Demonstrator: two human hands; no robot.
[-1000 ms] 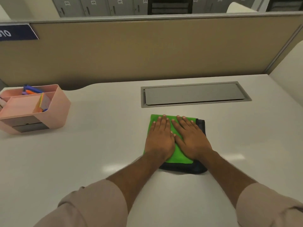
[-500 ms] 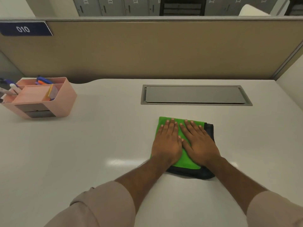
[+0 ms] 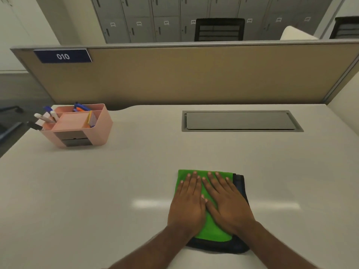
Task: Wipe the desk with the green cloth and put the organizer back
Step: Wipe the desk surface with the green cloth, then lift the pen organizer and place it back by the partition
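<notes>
The green cloth (image 3: 211,228), folded with a dark underside showing at its right and near edges, lies flat on the white desk (image 3: 97,191) in front of me. My left hand (image 3: 187,202) and my right hand (image 3: 227,202) rest side by side on it, palms down, fingers straight and pressing rather than gripping. The pink organizer (image 3: 103,129) stands at the desk's far left, holding markers, pens and sticky notes, with a small grey drawer in its front.
A grey cable hatch (image 3: 239,121) is set flush into the desk beyond the cloth. A tan partition (image 3: 194,74) with a blue "010" sign closes the far edge. The desk's left edge runs just beside the organizer. A black chair (image 3: 219,29) and lockers stand behind.
Both hands have slid the cloth toward me, widening the gap to the cable hatch. My view has tilted up, showing the lockers and chair. The organizer has not moved.
</notes>
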